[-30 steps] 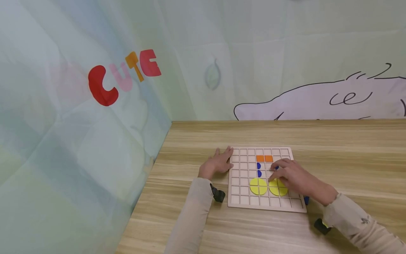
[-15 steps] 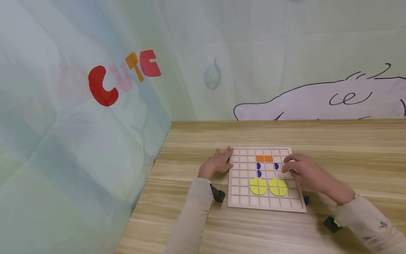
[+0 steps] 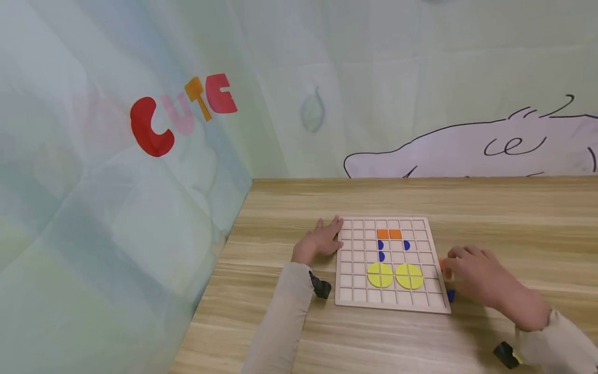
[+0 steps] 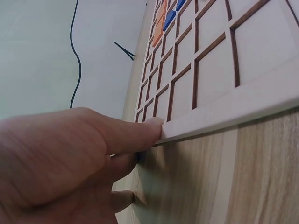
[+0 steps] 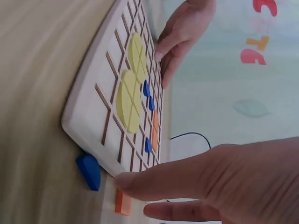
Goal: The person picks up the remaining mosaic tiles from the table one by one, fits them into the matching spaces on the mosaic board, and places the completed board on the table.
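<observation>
A pale wooden grid board (image 3: 352,283) lies on the table. My left hand (image 3: 320,241) rests at its left edge, fingers extended; in the left wrist view the thumb (image 4: 140,133) touches the board's rim. On the grid are two yellow circles (image 3: 380,275) of quarter pieces, two orange squares (image 3: 395,234) and three blue half-round pieces (image 3: 407,245). My right hand (image 3: 481,275) is beyond the right edge. In the right wrist view its thumb (image 5: 154,184) overlaps a loose orange piece (image 5: 124,202), with a gap between thumb and finger.
A loose blue piece (image 5: 88,171) lies against the board's right side, near the right hand. The wood-grain table (image 3: 374,343) meets a printed cloth (image 3: 299,150) behind and at the left.
My right hand has drawn back from the grid, to the right and toward the body, reaching the loose orange piece. A blue half-round is uncovered on the board. The left hand stays put.
</observation>
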